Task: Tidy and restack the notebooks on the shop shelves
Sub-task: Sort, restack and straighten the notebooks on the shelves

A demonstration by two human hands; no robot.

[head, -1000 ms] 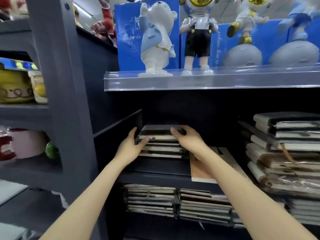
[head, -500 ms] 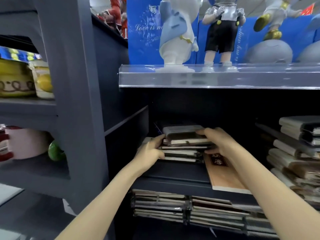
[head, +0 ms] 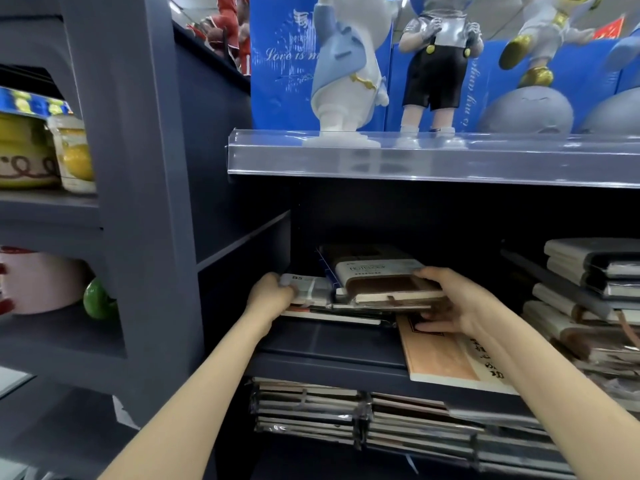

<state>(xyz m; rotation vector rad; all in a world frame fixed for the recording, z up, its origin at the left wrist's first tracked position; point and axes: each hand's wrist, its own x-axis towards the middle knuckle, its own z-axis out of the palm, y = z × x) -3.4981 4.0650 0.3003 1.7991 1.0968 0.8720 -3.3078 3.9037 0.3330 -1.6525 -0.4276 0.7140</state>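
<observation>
A small stack of wrapped notebooks (head: 349, 306) lies deep on the dark middle shelf (head: 329, 367). Its top notebook (head: 381, 277), pale with a brown edge, sits skewed to the right. My left hand (head: 273, 296) grips the stack's left end, thumb over a grey notebook marked B5 (head: 308, 287). My right hand (head: 457, 301) grips the stack's right end, thumb on the top notebook and fingers underneath. An orange-brown notebook (head: 446, 358) lies flat under my right hand and sticks out over the shelf edge.
A tall uneven pile of notebooks (head: 588, 299) fills the right of the shelf. More stacks (head: 363, 417) lie on the shelf below. Figurines (head: 346, 71) stand above behind a clear rail (head: 433, 157). A dark upright post (head: 138, 202) and jars (head: 69, 150) are at left.
The view has moved closer and left. Both hands have closed round the ends of the stack, and the top notebook has shifted right and turned askew.
</observation>
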